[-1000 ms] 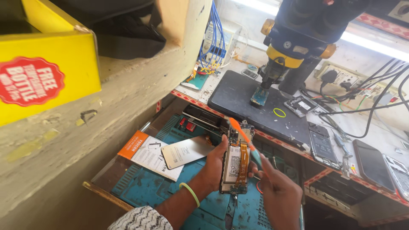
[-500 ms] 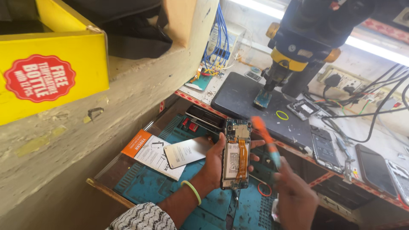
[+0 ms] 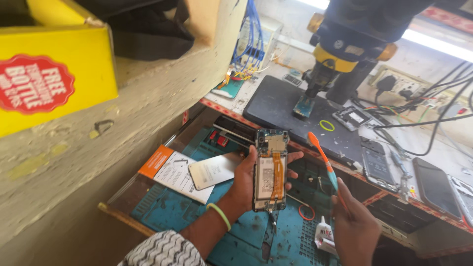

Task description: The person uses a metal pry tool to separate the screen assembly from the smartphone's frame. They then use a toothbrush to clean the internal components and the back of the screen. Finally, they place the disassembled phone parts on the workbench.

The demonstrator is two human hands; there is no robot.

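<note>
Honestly, left hand [image 3: 246,180] fingers wrap the opened phone [image 3: 270,170], flex cable exposed. Right hand [image 3: 354,226] pinches an orange brush [image 3: 322,160], bristles just beside those fingertips; hard scrubbing might snag the ribbon.

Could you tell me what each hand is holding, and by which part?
Left hand grips the opened phone by its long edges; right hand holds the toothbrush by its handle's lower end.

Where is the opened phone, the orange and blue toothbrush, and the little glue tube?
opened phone [image 3: 270,170], head view, on its battery.
toothbrush [image 3: 325,161], head view, on its handle.
glue tube [image 3: 323,235], head view, on its white body.
</note>
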